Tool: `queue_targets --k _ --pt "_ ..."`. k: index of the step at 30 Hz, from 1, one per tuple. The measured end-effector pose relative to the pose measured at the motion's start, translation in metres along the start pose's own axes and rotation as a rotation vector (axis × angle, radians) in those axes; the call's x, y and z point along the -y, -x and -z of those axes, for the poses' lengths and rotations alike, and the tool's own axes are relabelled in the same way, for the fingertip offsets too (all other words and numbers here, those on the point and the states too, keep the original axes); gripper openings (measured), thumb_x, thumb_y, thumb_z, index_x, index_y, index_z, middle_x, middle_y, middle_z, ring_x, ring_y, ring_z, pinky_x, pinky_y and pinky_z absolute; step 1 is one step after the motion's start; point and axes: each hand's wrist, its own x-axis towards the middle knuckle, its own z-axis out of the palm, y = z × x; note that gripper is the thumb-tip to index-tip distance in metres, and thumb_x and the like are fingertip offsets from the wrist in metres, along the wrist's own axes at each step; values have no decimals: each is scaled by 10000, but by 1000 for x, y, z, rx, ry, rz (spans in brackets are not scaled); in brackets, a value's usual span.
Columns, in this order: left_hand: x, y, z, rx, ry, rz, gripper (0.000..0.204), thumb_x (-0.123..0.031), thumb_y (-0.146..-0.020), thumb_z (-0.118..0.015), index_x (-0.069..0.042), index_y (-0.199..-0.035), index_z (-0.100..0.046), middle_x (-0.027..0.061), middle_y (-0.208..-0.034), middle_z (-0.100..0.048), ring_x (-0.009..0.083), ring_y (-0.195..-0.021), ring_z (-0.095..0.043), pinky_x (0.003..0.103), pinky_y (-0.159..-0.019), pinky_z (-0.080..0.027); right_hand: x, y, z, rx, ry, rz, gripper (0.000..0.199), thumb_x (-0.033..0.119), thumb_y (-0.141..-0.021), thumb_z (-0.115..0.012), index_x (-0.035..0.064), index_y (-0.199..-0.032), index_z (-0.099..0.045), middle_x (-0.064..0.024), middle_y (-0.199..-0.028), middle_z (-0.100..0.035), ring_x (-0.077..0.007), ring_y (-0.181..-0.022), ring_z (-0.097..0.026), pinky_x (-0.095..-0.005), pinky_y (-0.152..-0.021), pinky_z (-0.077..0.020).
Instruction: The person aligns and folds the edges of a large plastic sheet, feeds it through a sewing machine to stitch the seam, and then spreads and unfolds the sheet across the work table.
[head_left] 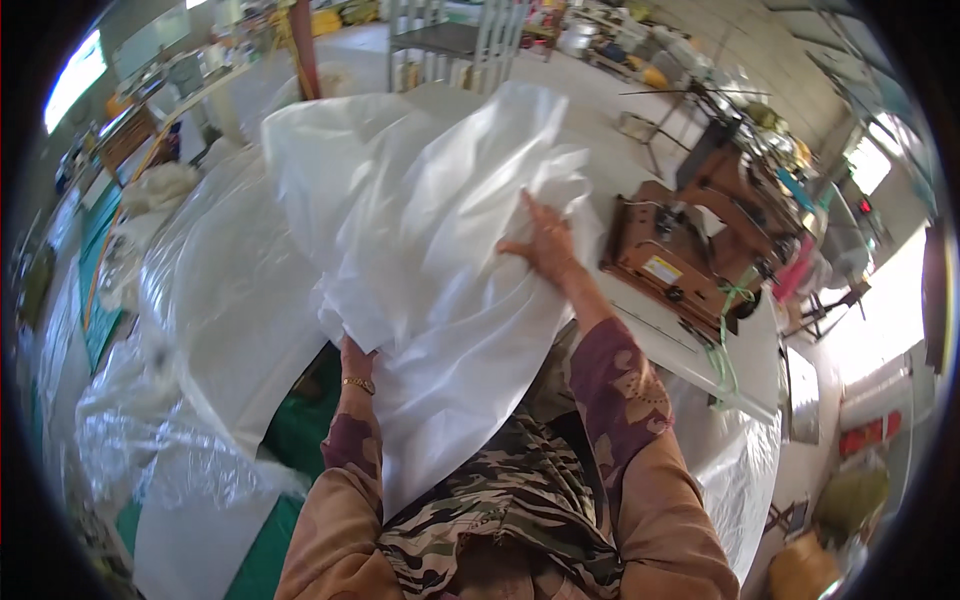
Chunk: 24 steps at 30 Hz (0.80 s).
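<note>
Right hand (545, 240) lies flat, fingers spread, palm down on the white sheet (430, 220); pressing, not pinching. Left hand (352, 352) sits at about 8 o'clock from it, under the sheet's lower edge, mostly hidden. A gold bracelet (358, 384) shows at the wrist; whether the fingers are closed on the fabric I cannot tell.

The sheet, thin translucent white material, billows across the table (640, 330) from centre up toward 12 o'clock, its near end draped down over the person's lap.

At 3 o'clock of the right hand stands a brown sewing machine (680, 255), just beside the sheet's edge. Clear plastic (160, 440) is heaped at 8 o'clock.

Judgement: the sheet is being spread and smoothed. The next move calls for the flat hand to sweep outward while the lower hand keeps tension.
</note>
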Motion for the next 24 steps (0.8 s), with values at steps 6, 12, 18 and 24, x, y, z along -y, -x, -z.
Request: queue_targets --k 6,12,18,24 --pt "-45 69 -117 223 215 182 508 -378 -977 -522 31 -1278 -534 138 -1227 -627 304 -1133 -589 439 -970 -470 37 93 1 93 5 270 1153 529 -645 -811 60 -1526 -234 -173 -1514 -344 -357 -1409 -294 -567 -1154 -168" --pt "-103 138 -134 426 -283 -108 555 -428 -961 -528 43 -1254 -553 153 -1212 -634 309 -1099 -606 430 -937 -486 91 210 1 267 -310 415 797 403 -805 -645 88 -1470 -338 -226 -1519 -214 -410 -1422 -197 -622 -1071 -227" --pt "-186 187 -164 550 -807 -615 605 -477 -946 -534 56 -1229 -571 167 -1196 -640 314 -1065 -623 420 -904 -502 97 267 9 96 -413 298 517 371 -742 -707 56 -1135 -587 -208 -1185 -553 -349 -1098 -539 -459 -923 -416" --pt "-249 246 -213 818 -1044 -1210 657 -526 -930 -540 68 -1205 -590 181 -1180 -646 319 -1030 -640 410 -871 -518 71 311 81 -429 -575 269 605 364 -705 -769 29 -1173 -584 -190 -1206 -555 -332 -1141 -508 -445 -1015 -362"
